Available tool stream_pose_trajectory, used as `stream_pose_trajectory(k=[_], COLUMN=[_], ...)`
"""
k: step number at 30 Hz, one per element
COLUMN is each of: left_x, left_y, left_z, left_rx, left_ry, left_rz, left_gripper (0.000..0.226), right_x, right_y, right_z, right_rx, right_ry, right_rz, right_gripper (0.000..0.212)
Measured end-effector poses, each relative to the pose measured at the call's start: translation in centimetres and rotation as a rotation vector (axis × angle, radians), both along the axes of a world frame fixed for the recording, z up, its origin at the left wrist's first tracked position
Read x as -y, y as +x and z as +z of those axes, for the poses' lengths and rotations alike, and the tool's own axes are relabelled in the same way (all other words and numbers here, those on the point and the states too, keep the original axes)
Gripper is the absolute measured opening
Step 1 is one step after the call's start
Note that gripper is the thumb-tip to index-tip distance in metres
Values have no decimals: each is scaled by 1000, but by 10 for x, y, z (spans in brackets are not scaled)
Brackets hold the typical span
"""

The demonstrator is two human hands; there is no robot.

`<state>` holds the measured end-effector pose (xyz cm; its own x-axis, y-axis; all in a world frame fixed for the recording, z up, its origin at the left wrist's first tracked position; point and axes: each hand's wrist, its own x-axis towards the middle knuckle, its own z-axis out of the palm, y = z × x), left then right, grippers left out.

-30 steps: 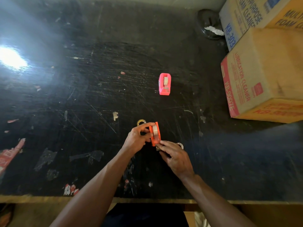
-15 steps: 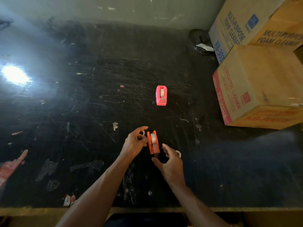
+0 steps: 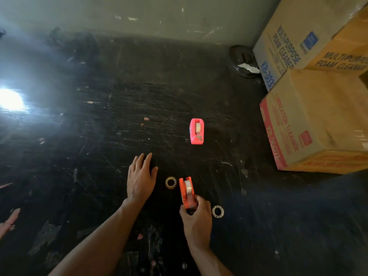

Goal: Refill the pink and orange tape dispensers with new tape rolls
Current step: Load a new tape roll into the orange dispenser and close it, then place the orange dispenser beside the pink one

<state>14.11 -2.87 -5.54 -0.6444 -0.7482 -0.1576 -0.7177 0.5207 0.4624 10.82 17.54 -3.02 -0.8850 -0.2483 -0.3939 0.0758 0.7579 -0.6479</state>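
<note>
The orange tape dispenser [image 3: 186, 192] stands on the black table with a tape roll seated in it. My right hand [image 3: 196, 221] grips its near end. My left hand [image 3: 141, 179] hovers flat and open to the left, holding nothing. A yellowish ring, a tape core or roll [image 3: 170, 182], lies between my left hand and the orange dispenser. A white ring [image 3: 217, 211] lies just right of my right hand. The pink tape dispenser [image 3: 196, 131] stands farther back, a roll inside it.
Two stacked cardboard boxes [image 3: 314, 120] fill the right side of the scratched black table [image 3: 99, 126]. A dark round object with a white scrap [image 3: 244, 63] sits at the back by the wall. Tape scraps dot the near left. Glare brightens the far left.
My left hand let go of the orange dispenser and moved left, opening flat. My right hand closed on the dispenser's near end. The yellowish ring is now uncovered. The camera tilted up.
</note>
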Motion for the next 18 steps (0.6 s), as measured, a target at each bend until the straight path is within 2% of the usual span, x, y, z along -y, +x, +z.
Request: stream_pose_trajectory(k=[6,15,18], left_x=[2,3,4], left_y=[9,8,8], left_z=[-24,-28,-30], left_rx=[81,85,89], left_ry=[-116,-135,-146], left_rz=[-99,-84,-86], left_gripper=[59,57,64], right_x=[36,134,160], right_y=[-25,-100,-115], right_z=[5,5,-5], right_rx=[-68,-177,-205], right_ry=[-83,-197,-195], right_rz=[-137,-147,-156], right_gripper=[48,42,42])
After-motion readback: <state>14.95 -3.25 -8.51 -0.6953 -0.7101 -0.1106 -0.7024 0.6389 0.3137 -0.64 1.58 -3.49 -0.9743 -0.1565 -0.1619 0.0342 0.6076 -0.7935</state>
